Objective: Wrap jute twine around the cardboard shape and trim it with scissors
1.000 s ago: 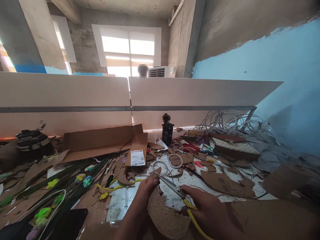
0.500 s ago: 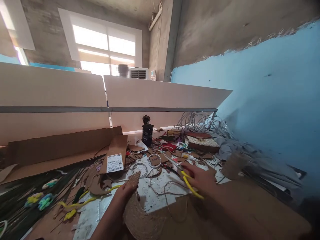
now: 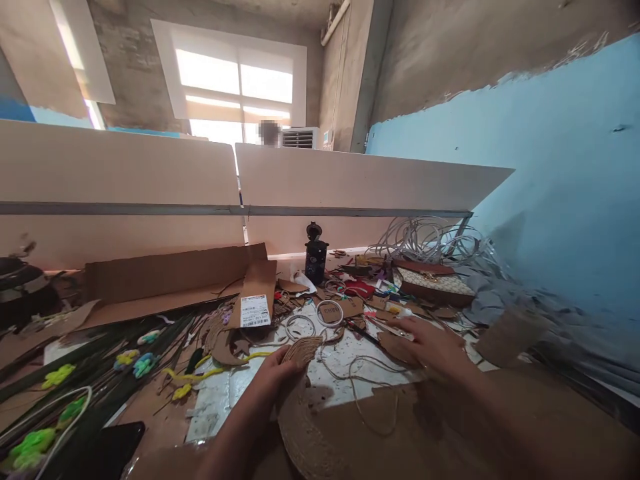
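Brown crescent [image 3: 299, 421], lower centre, edge gripped in my left hand [image 3: 281, 373]; right hand [image 3: 427, 343] by scissors [image 3: 395, 329], centre right, hold unclear; white table [image 3: 327, 395] between

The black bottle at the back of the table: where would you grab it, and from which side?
I'd wrap a hand around the middle of the black bottle, below its open lid, probably from the near side: it stands upright, looks roughly cylindrical, and its near face shows plainly.
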Demonstrator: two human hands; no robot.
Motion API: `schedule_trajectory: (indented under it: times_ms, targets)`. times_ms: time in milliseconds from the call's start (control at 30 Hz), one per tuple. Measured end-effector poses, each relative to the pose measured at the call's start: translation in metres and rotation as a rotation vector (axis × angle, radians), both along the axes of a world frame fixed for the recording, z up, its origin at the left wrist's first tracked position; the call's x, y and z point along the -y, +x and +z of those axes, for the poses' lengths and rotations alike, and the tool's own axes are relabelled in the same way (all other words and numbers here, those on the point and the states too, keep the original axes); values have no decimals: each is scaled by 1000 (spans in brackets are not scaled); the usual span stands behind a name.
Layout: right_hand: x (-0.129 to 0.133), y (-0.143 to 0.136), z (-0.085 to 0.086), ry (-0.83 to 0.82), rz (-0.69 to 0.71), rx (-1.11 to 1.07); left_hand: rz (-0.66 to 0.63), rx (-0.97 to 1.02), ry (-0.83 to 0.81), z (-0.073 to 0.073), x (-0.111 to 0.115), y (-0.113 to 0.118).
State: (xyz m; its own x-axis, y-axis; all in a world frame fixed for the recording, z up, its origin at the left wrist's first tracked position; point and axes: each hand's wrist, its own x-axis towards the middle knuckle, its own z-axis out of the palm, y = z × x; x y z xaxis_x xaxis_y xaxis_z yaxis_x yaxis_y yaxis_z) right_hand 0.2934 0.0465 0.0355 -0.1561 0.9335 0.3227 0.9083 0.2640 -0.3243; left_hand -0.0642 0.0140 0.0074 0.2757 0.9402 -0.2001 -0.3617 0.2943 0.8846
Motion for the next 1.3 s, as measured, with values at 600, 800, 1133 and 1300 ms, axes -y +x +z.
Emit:
schedule_trajectory:
  times_ms: [600,800,1133,1300]
  targets:
    - [9,-166,-4,-726,453,-850,-163,-148,90,-1,-1,-9]
    - [8,-163,-6,-644,357,-1022,21,-92,14,11,4,-3]
    - [-2,-149,-16,-319,139,-1244,62,-229,41,-3,-10,-4]
    - [-11,-141,-20,-299,179,-954,235,-165,16,-10,-14,-12]
